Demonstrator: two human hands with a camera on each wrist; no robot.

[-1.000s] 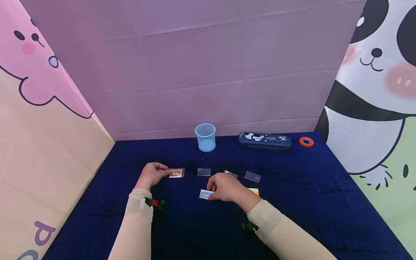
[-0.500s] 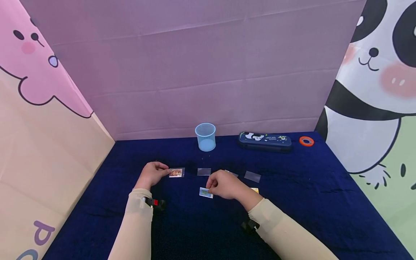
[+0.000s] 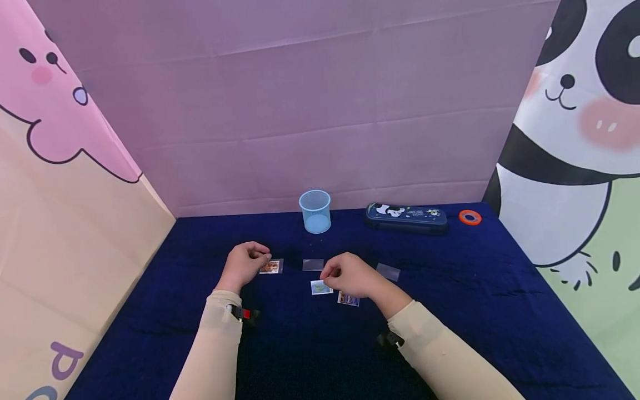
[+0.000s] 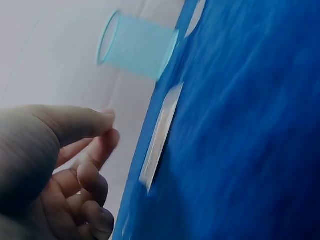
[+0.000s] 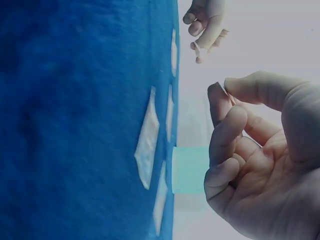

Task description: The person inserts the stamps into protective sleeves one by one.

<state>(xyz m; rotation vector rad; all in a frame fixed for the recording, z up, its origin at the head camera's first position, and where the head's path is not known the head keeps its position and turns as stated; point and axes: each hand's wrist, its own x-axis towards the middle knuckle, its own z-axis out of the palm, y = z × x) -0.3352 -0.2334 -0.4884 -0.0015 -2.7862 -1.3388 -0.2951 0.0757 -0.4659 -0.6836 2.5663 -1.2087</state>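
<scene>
From the head camera, we see a right hand (image 3: pixel 350 273) pinching a small, white-bordered rectangular card with a blue-green print (image 3: pixel 321 288) near its upper right edge, over a dark blue cloth-covered table (image 3: pixel 290 344). A small card with a purple print (image 3: pixel 348 300) lies just beside it, partly under the hand. Across from them, a left hand (image 3: pixel 243 264) hovers at the near-side end of a clear, flat plastic sleeve (image 3: pixel 281 266) that frames an orange-brown printed card (image 3: pixel 270 268). We judge the pinched card light, thin and prone to creasing, best held by an edge or corner.

From the left wrist, we find thumb and fingertip drawn together above the blurred sleeve, apart from it; whether anything thin sits between them, we cannot tell. The film looks slick and flimsy to us, easiest to take by its bare margin.

From the right wrist, we see thumb and finger set narrow on what appears to be the card's edge, above the cloth. A gentle fingertip pinch should suffice, we reckon; squeezing could bend it.
</scene>
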